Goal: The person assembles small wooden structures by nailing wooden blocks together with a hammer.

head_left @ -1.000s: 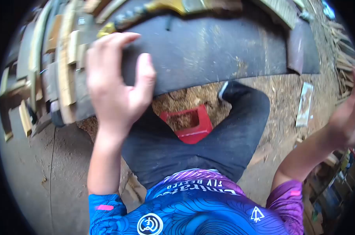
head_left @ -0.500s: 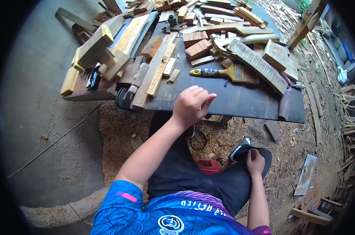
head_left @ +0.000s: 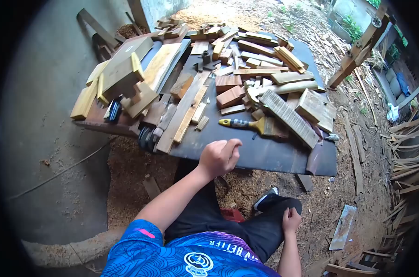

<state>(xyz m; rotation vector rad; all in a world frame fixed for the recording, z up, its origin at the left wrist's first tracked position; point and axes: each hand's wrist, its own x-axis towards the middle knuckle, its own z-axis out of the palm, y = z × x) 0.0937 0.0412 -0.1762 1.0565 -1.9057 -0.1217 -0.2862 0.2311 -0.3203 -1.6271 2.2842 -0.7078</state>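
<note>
My left hand (head_left: 220,158) is closed in a fist at the near edge of the dark tabletop (head_left: 260,154), its thumb laid across the curled fingers. Nothing shows in it. My right hand (head_left: 291,219) rests on my right knee with its fingers curled, and I see nothing in that one either. Just beyond my left hand lies a paintbrush (head_left: 262,125) with a yellow and dark handle. A small wood block (head_left: 202,123) and a long light wood strip (head_left: 191,114) lie to its left. A hammer (head_left: 283,88) lies among the wood pieces farther back.
A ridged wood board (head_left: 289,117) lies slanted at the right of the table. Stacked boards (head_left: 121,76) and a light plank (head_left: 161,67) occupy the left. A wooden post (head_left: 359,51) stands at the right. Sawdust and scrap wood cover the ground, with a red object (head_left: 231,214) below me.
My view has tilted up, so the table sits lower in the frame. My left thumb, which stuck out, now folds over the fist. My right hand stays on the knee.
</note>
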